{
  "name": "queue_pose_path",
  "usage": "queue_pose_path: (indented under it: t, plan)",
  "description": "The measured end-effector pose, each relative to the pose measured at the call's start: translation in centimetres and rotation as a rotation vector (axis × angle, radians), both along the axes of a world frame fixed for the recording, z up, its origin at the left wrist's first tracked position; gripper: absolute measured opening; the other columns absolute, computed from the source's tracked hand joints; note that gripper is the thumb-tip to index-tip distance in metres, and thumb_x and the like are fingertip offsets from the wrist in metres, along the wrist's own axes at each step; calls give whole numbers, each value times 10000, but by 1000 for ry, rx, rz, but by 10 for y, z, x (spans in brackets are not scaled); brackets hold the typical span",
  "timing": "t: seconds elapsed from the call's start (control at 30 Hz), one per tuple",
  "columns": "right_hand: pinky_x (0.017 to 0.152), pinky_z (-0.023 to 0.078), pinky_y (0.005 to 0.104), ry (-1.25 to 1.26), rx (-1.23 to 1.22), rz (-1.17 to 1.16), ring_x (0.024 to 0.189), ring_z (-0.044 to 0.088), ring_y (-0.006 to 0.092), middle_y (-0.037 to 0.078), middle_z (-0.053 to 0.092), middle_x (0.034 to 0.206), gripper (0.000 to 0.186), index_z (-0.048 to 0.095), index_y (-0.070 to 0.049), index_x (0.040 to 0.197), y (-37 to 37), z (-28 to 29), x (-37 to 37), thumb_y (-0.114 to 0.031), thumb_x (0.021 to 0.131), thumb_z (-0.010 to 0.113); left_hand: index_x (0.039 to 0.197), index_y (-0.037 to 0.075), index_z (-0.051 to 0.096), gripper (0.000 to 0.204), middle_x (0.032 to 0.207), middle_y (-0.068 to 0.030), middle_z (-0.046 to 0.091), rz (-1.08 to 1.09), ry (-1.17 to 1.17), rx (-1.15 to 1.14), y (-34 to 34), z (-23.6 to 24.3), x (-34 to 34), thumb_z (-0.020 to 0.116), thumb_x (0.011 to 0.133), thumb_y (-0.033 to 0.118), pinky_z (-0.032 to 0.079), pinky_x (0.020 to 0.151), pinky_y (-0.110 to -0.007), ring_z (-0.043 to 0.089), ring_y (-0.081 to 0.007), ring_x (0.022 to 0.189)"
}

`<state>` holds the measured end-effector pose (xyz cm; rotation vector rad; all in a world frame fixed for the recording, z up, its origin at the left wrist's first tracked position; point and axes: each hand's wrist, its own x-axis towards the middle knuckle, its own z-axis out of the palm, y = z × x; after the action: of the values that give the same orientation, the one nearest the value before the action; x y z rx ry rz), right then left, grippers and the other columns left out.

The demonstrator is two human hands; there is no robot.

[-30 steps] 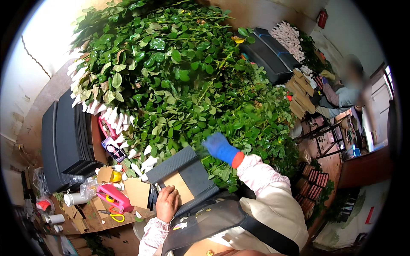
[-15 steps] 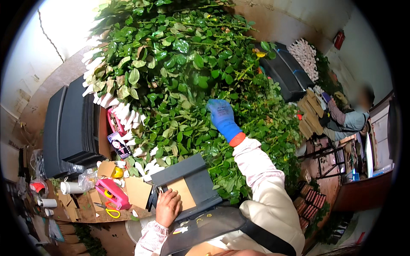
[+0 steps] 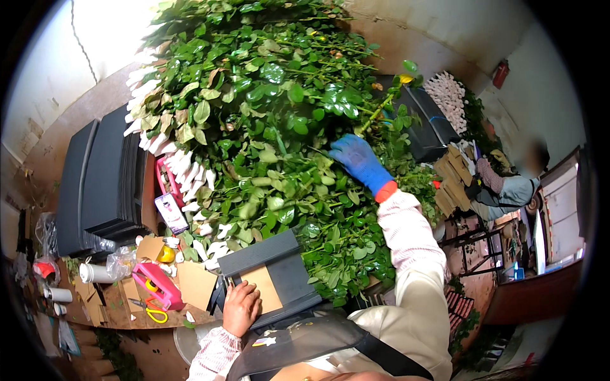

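Observation:
My right hand, in a blue knitted glove with an orange cuff, is over the heap of leafy rose stems. Its fingers are curled and partly lost among leaves. A thick green stem rises from it, near a small yellow rose; the hand seems closed on that stem, though the grip itself is partly hidden. My bare left hand lies with fingers extended on a brown cardboard piece. That piece rests on a dark grey sheet with a raised edge. Dark strips stand beside the left thumb.
Stacked dark grey sheets stand at the left. A pink tape dispenser, yellow-handled scissors, a white cup and cardboard scraps lie on the bench. White-wrapped stem ends or heads line the heap's left side. At right a person works by cardboard pieces.
My right hand has moved right and slightly up, and the yellow rose has swung right with its stem lifting out of the leaves. My left hand stays on the cardboard.

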<state>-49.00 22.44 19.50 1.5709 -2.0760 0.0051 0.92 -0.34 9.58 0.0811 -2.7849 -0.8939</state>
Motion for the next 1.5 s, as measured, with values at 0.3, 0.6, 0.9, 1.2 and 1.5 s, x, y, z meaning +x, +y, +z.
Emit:
queue_pose_path:
  t: [0.3, 0.6, 0.9, 1.2, 1.5]
  plan:
    - [871, 531, 411, 219, 154, 26, 970, 679, 216, -27, 679, 939, 74, 719, -239, 850, -104, 8, -25, -215, 871, 653, 1120, 82, 752, 250, 1243, -101, 703, -24, -1, -43, -5, -3, 5, 786, 878, 135, 403, 1152, -617, 621, -343, 1279]
    - [961, 532, 438, 280, 42, -9, 1093, 649, 296, 66, 699, 1120, 348, 709, -176, 1151, 20, 107, -30, -50, 830, 662, 1133, 55, 733, 270, 1248, -109, 691, -47, 35, -19, -5, -4, 5, 776, 875, 120, 431, 1116, -583, 607, -360, 1283]
    - [1044, 514, 458, -154, -105, -153, 1134, 666, 325, 82, 727, 1144, 486, 734, -188, 1245, 126, 126, 86, 21, 807, 726, 1218, 51, 718, 467, 1282, -136, 693, -55, -31, 67, -12, 1, 9, 855, 830, 272, 380, 1176, -590, 592, -384, 1315]
    - [799, 558, 460, -598, 322, -197, 869, 692, 314, 76, 710, 911, 246, 736, -169, 1059, 232, -26, 176, -116, 823, 786, 1633, 33, 279, 1251, 1389, -163, 676, -33, -155, 352, -19, 1, 13, 975, 680, 448, 238, 1251, -616, 516, -397, 1433]
    - [869, 555, 485, -582, 935, -720, 1007, 701, 349, 108, 739, 1033, 265, 706, -177, 1179, 168, -26, 164, -328, 964, 673, 1042, 140, 838, 288, 1439, -171, 595, -166, -85, 139, -17, 1, 9, 856, 825, 328, 333, 1176, -621, 480, -428, 1393]
